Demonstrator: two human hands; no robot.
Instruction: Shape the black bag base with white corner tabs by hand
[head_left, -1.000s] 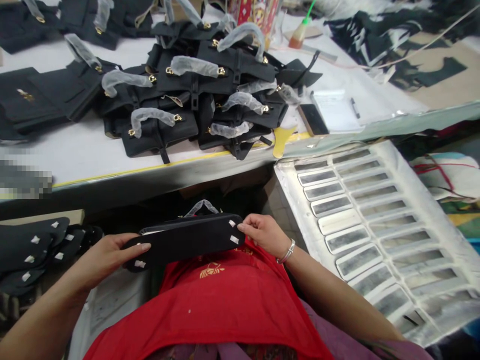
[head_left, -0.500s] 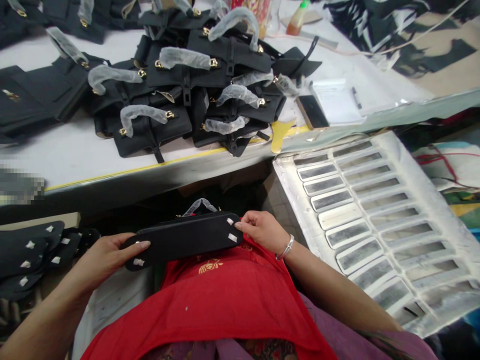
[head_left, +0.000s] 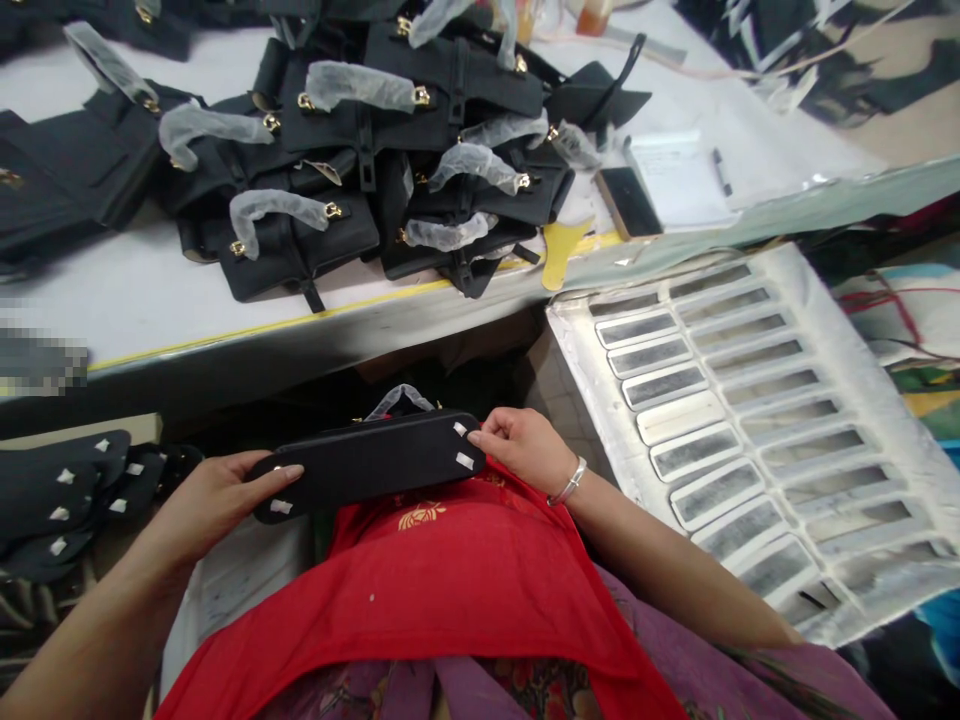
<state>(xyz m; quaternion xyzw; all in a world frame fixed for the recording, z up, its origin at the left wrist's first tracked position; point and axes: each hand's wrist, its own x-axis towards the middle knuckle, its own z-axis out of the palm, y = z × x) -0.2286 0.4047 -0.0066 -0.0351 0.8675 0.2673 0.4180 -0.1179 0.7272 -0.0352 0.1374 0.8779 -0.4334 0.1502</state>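
Observation:
Both my hands hold a long black bag point(head_left: 367, 465) in front of my red apron point(head_left: 450, 590). It lies almost level, with small white tabs stuck at both ends. My left hand point(head_left: 214, 505) grips its left end, thumb across the top. My right hand point(head_left: 521, 448) pinches the right end, and a silver bangle point(head_left: 568, 482) circles that wrist. A handle wrapped in clear plastic point(head_left: 400, 401) shows behind the bag. The bag's far side is hidden.
Ahead, a white table point(head_left: 135, 310) with a yellow edge holds a pile of black handbags point(head_left: 322, 230), a phone point(head_left: 628, 202) and a notepad point(head_left: 679, 180). A slotted metal tray point(head_left: 735, 430) lies right. Black tabbed panels point(head_left: 64, 505) lie left.
The view has tipped slightly, so the table and its bags sit higher in the frame. The black bag has risen a little and stays in both hands.

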